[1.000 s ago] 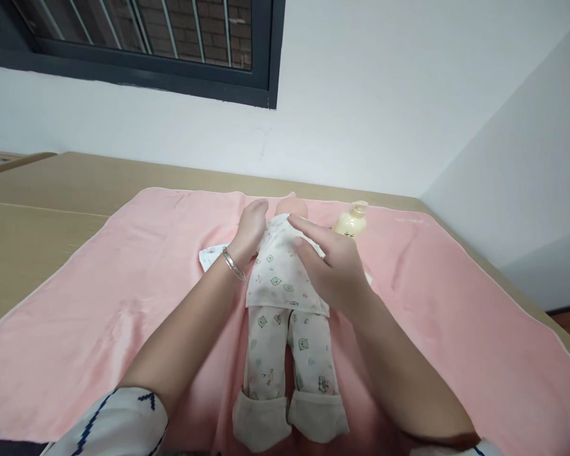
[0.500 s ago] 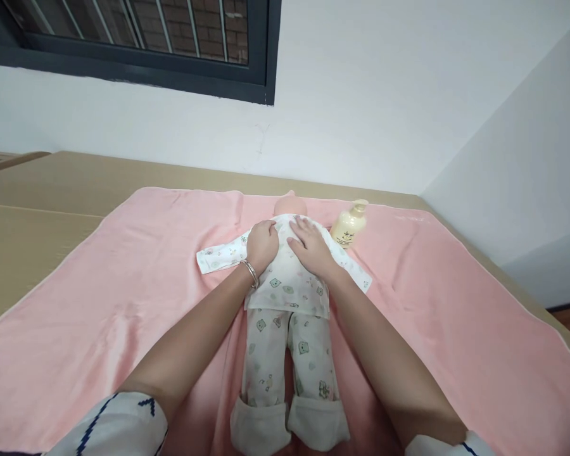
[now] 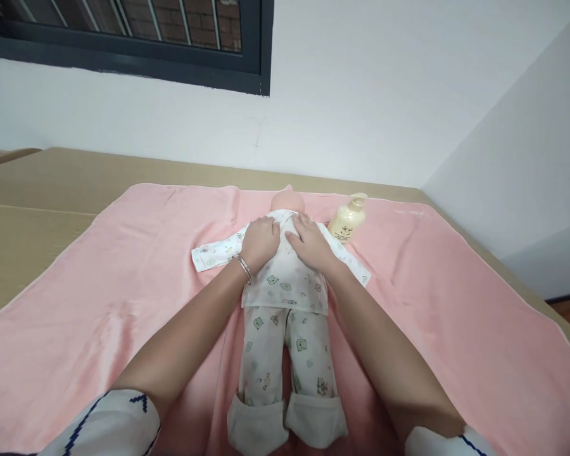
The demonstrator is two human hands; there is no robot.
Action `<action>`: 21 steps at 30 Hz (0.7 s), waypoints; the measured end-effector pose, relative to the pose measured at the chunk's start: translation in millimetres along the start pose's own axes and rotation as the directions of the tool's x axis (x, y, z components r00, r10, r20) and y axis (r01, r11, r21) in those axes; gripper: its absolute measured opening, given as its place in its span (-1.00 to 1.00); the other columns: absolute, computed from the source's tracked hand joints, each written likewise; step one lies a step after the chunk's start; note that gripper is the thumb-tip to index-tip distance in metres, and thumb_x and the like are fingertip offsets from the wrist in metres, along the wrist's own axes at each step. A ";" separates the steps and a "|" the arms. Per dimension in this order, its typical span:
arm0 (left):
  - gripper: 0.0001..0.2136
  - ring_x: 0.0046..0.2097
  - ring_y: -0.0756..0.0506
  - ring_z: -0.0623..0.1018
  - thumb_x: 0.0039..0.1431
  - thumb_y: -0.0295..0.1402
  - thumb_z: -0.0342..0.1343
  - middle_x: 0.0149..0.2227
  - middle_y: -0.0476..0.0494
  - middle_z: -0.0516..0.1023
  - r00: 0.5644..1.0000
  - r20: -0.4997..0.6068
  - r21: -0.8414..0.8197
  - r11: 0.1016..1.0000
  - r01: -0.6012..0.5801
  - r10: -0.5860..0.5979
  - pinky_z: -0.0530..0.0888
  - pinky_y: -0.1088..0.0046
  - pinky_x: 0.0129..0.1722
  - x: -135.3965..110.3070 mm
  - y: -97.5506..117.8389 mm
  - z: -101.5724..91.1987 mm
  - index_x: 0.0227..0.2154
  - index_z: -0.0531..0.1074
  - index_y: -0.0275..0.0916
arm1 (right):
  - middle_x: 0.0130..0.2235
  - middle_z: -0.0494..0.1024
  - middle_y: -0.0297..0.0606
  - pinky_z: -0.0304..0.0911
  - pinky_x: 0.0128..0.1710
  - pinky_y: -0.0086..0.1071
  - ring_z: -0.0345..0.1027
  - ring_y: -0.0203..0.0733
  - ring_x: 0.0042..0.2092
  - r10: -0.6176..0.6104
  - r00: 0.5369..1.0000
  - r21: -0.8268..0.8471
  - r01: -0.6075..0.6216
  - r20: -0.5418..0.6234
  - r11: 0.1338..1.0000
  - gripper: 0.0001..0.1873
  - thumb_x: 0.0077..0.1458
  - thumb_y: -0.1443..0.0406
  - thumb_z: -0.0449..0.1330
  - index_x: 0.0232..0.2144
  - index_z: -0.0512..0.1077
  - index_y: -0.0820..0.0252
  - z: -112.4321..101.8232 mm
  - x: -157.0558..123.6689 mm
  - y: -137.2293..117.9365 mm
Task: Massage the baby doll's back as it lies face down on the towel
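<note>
A baby doll lies with its feet toward me, dressed in a white top and trousers with small animal prints. Its face is not visible; only the rounded pink head shows past the collar. My left hand, with silver bangles at the wrist, rests on the doll's upper left side, fingers curled down over the shoulder and their tips hidden. On the upper right of the torso my right hand lies flat, thumb apart from the fingers. Close beyond it stands a pale yellow pump bottle.
A pink blanket is spread under the doll and bottle, over a tan surface. White walls rise behind and at the right. A dark-framed window with bars is at the upper left.
The whole view has shifted slightly, so everything sits a little higher and further left. Both hands stay on the doll's upper body, with little movement.
</note>
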State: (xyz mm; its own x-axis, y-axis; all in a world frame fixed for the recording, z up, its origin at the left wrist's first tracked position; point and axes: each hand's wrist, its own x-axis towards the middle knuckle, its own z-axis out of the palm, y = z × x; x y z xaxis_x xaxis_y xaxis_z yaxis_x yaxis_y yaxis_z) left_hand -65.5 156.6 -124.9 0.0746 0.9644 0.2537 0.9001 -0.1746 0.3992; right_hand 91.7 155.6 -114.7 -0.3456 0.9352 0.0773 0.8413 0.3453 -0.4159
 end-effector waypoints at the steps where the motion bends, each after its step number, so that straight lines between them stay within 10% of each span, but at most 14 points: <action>1: -0.56 0.12 -0.29 0.58 0.47 -0.36 -0.27 0.02 -0.46 0.62 1.000 0.002 0.067 0.998 -0.013 0.013 0.47 0.15 0.23 -5.1 6.9 -3.8 -0.03 0.52 -0.43 | 0.53 -0.14 0.04 -0.25 0.61 0.03 -0.30 0.05 0.60 0.046 0.999 0.018 -0.046 -0.002 0.999 -0.21 0.47 0.04 -0.13 0.53 -0.01 0.43 -2.0 3.8 8.8; 6: -0.64 0.15 -0.34 0.55 0.35 -0.53 -0.16 -0.01 -0.52 0.59 0.990 0.057 0.299 0.943 -0.142 0.131 0.44 0.14 0.27 -23.3 29.2 -11.9 -0.05 0.53 -0.51 | 0.50 -0.02 0.16 -0.13 0.58 0.01 -0.15 0.16 0.56 0.084 0.996 -0.107 -0.083 0.010 0.991 -0.19 0.49 0.02 -0.16 0.50 0.02 0.53 -6.5 -0.1 8.2; 12: -0.63 0.10 -0.28 0.57 0.43 -0.38 -0.20 0.02 -0.43 0.61 0.995 0.097 0.028 0.999 -0.026 0.023 0.48 0.19 0.19 -3.8 4.9 -12.7 -0.09 0.53 -0.39 | 0.39 0.17 0.36 0.07 0.48 0.04 0.12 0.30 0.45 0.066 0.998 -0.380 -0.065 -0.011 0.923 -0.31 0.47 0.23 -0.19 0.45 0.11 0.65 -6.3 -28.8 -43.9; 21: -0.63 0.14 -0.36 0.53 0.40 -0.45 -0.16 0.00 -0.54 0.58 0.981 0.091 0.267 0.945 -0.187 0.169 0.38 0.09 0.30 -23.5 25.0 -11.2 -0.04 0.53 -0.52 | 0.44 0.16 0.11 -0.05 0.56 -0.08 0.00 0.10 0.51 0.049 0.999 -0.061 -0.049 0.002 0.997 -0.36 0.47 0.16 -0.16 0.34 0.29 0.52 -8.6 2.4 5.4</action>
State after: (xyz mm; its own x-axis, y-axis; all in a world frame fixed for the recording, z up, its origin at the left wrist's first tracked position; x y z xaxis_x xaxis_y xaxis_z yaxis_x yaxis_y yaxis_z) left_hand -49.5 127.4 -111.0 0.2643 0.9352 0.2358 0.9515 -0.2928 0.0946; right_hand 98.9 160.4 -109.0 -0.3047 0.9509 0.0552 0.8809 0.3033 -0.3634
